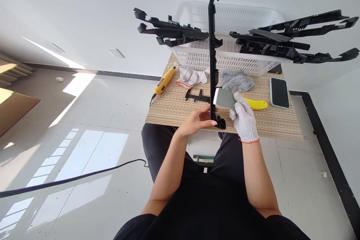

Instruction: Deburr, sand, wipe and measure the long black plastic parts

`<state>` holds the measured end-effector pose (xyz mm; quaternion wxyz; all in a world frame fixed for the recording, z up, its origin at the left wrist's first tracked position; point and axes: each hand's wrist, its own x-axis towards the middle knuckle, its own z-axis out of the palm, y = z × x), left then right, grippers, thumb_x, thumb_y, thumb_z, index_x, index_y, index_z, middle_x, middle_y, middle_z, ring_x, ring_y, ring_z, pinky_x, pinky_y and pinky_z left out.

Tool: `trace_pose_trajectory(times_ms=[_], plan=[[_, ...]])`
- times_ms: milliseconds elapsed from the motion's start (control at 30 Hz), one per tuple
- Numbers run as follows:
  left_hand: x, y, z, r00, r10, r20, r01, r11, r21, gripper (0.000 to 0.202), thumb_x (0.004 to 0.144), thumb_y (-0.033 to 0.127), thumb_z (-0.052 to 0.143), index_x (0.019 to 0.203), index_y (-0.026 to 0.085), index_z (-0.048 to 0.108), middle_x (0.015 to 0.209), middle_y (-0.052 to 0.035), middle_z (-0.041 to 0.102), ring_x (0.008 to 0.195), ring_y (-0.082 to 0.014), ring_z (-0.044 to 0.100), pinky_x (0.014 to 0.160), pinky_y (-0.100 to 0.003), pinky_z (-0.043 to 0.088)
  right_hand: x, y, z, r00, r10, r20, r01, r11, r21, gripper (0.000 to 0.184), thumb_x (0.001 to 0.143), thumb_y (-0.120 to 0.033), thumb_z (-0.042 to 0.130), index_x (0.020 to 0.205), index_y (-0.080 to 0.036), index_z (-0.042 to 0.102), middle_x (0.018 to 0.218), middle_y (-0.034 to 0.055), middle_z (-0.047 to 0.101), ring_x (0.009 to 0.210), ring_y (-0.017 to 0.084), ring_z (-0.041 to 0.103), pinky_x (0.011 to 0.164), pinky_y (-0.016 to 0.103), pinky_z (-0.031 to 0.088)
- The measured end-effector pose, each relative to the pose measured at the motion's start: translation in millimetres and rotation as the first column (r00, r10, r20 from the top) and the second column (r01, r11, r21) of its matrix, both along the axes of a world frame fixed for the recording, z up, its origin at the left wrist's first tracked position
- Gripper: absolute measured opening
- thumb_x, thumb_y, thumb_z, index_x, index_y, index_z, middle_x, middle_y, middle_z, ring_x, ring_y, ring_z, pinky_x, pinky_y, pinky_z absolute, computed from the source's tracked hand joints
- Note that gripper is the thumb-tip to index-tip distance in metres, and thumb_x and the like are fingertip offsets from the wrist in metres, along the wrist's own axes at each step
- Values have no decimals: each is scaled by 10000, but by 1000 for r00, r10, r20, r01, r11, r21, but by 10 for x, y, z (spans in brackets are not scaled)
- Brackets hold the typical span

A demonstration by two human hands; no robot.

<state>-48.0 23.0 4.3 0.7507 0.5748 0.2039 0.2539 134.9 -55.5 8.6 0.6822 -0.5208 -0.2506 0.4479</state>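
Note:
A long black plastic trim strip [213,56] stands nearly upright over the table's front edge. My bare left hand [198,120] is closed around its lower end, thumb in front. In a white knit glove with an orange cuff, my right hand [244,118] pinches a flat grey piece with a white edge [225,98], perhaps folded sandpaper. That piece is against or just in front of the strip. A ridged yellow handle [257,104] shows behind my right fingers; whether it joins the grey piece I cannot tell. Black calipers [198,97] lie left of the strip.
Behind, a white plastic basket [194,58] bears black trim strips [180,34] on the left and more strips [281,41] on the right. On the wooden table [165,114] lie a yellow rotary tool [165,81], a white glove [192,77], a grey cloth item [236,80] and a phone [279,92].

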Motion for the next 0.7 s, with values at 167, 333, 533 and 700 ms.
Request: trace_pose_trajectory(times_ms=[167, 333, 533, 700], plan=[[4, -4, -3, 999, 12, -35, -11, 999, 37, 565, 736, 349, 858, 1228, 137, 680, 1158, -115, 735, 1104, -268, 674, 913, -362, 568, -33, -22, -8, 978, 105, 181, -98, 994, -47, 347, 910, -435, 620, 1233, -318, 673, 682, -46, 505, 526, 87, 429, 454, 219, 361], [4, -9, -3, 996, 20, -81, -20, 1000, 2, 536, 706, 367, 873, 1146, 117, 698, 1106, -117, 749, 1033, -263, 695, 866, -362, 582, -50, -25, -42, 906, 85, 414, -96, 995, 7, 357, 938, -464, 587, 1245, -308, 680, 887, 22, 652, 648, 139, 545, 574, 292, 492], [-2, -11, 1, 996, 10, -89, -8, 1000, 14, 521, 702, 364, 874, 1125, 111, 704, 1109, -118, 750, 1035, -264, 695, 875, -364, 583, -18, -34, -75, 893, 90, 441, -102, 995, 3, 325, 950, -449, 580, 1216, -311, 705, 984, 29, 696, 729, 151, 611, 622, 303, 540], [2, -8, 1, 998, -18, -66, 20, 1000, 24, 530, 751, 370, 842, 1197, 132, 683, 1202, -125, 727, 1114, -274, 675, 912, -364, 573, -17, -32, -73, 910, 2, 414, -13, 1000, 23, 366, 976, -468, 529, 1274, -312, 675, 1047, 29, 716, 774, 153, 655, 626, 290, 559]])
